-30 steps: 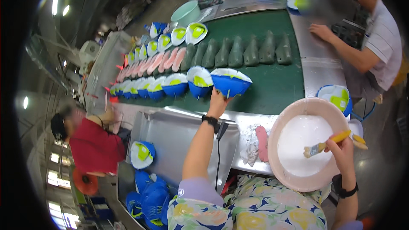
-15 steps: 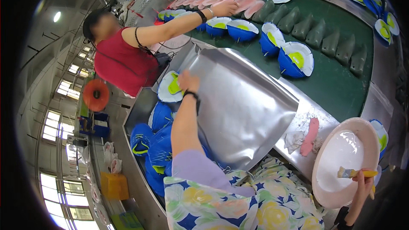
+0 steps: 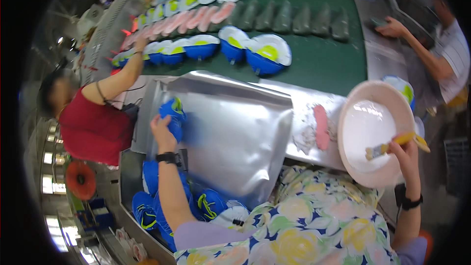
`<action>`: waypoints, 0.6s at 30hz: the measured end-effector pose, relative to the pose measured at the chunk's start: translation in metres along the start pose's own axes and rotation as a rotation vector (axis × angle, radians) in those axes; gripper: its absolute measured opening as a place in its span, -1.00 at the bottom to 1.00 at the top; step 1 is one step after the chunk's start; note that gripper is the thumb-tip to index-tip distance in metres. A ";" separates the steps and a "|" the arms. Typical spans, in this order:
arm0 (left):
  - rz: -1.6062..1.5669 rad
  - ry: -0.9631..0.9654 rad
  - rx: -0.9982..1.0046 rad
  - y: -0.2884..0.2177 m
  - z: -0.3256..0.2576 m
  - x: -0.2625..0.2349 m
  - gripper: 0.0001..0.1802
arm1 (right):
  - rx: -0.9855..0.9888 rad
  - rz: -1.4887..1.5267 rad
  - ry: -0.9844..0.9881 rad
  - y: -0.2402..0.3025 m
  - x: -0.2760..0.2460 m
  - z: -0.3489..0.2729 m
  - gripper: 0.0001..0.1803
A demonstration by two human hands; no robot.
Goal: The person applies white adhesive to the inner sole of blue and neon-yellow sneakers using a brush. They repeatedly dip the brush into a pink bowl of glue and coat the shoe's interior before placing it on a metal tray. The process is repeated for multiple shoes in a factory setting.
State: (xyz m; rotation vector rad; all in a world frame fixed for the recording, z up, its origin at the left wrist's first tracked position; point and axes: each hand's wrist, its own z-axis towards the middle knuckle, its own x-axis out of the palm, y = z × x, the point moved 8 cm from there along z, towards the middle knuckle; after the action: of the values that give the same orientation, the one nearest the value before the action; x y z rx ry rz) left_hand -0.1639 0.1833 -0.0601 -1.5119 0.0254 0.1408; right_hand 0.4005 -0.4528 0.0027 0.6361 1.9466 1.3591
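My left hand (image 3: 165,132) grips a blue shoe upper (image 3: 175,113) with a yellow-green lining, above the left edge of a shiny metal sheet (image 3: 230,132). Below that forearm lies a heap of blue shoe uppers (image 3: 146,210), partly hidden by my arm. On the right, my right hand (image 3: 406,156) is closed round a paintbrush (image 3: 377,152) with a yellow handle. Its bristles hang over a pinkish basin (image 3: 347,118) of white liquid (image 3: 368,123). A second yellow handle sticks out beside this hand; what it belongs to is hidden.
Beyond the sheet, a green belt (image 3: 319,61) carries several blue uppers (image 3: 267,56), pink insoles (image 3: 196,18) and dark green foot-shaped pieces (image 3: 282,17). A pink piece (image 3: 321,125) lies left of the basin. One person in red (image 3: 95,127) reaches over the belt; another person (image 3: 449,64) stands far right.
The view has swung round. My left hand, earlier at a white-edged upper by the heap, now holds a blue upper by the metal sheet. The brush stays over the basin, its bristles tipped lower.
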 end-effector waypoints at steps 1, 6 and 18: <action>-0.338 0.141 -0.133 -0.040 -0.030 0.058 -0.54 | 0.005 -0.034 -0.031 -0.004 -0.006 -0.008 -0.81; -0.800 0.283 -0.475 -0.046 -0.138 0.129 -0.46 | -0.050 -0.029 0.007 0.010 0.017 0.010 -0.73; 1.487 1.105 0.440 -0.071 -0.288 0.166 -0.79 | -0.221 -0.336 0.209 0.014 0.083 0.053 -0.77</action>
State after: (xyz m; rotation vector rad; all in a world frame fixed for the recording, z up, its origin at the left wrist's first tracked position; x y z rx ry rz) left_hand 0.0290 -0.0946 -0.0245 -0.6855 1.9261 0.4157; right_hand 0.3860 -0.3567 -0.0170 0.0580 1.9190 1.4390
